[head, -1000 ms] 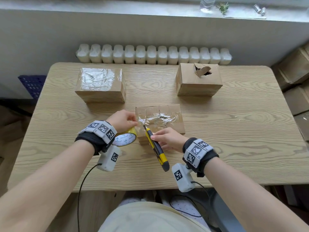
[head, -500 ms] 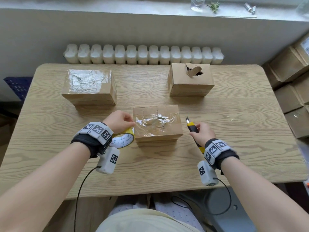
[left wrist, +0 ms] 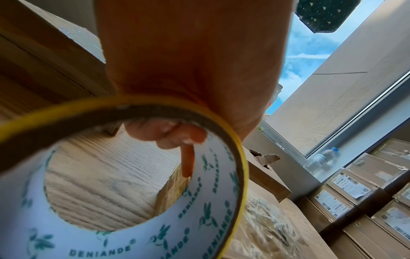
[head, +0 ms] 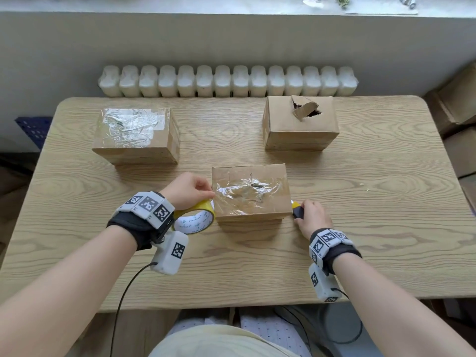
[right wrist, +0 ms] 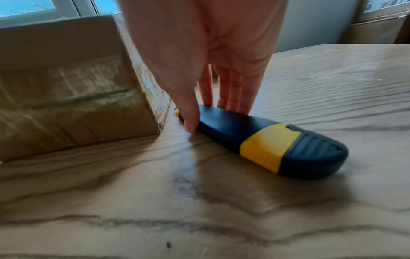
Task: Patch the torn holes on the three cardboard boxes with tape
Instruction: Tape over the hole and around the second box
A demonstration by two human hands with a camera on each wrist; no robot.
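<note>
A: Which step is in hand?

B: The box [head: 249, 191] at the centre of the head view carries a crinkled clear patch over its top, so I judge that patch is nearly finished. The left hand [head: 187, 189], at its left edge, has fingers curled through the core of the yellow tape roll [head: 195, 217], thumb and forefinger pinching at the patch's left border. Whether the strip is cut free from the roll, I cannot tell.

A: And the right hand?

B: The right hand [right wrist: 206, 57] is at the box's lower right corner, on the table [head: 360, 253]. The right wrist view shows the utility knife [right wrist: 261, 138] lying flat on the wood, the thumb on one side of its dark body and the fingers on the other, fairly straight. It reads as a light pinch, either setting the knife down or lifting it.

A: How far along is the task?

B: The box at the upper left [head: 134, 135] is taped over. The box at the upper right [head: 300, 123] shows an open tear with a raised flap, untouched. Two near done, one left, by my reckoning.

A: What does the next move call for?

B: Smoothing the central patch flat, then bringing the roll to the upper right box. The flap should be pressed down before tape covers it, and the knife kept within reach.
</note>
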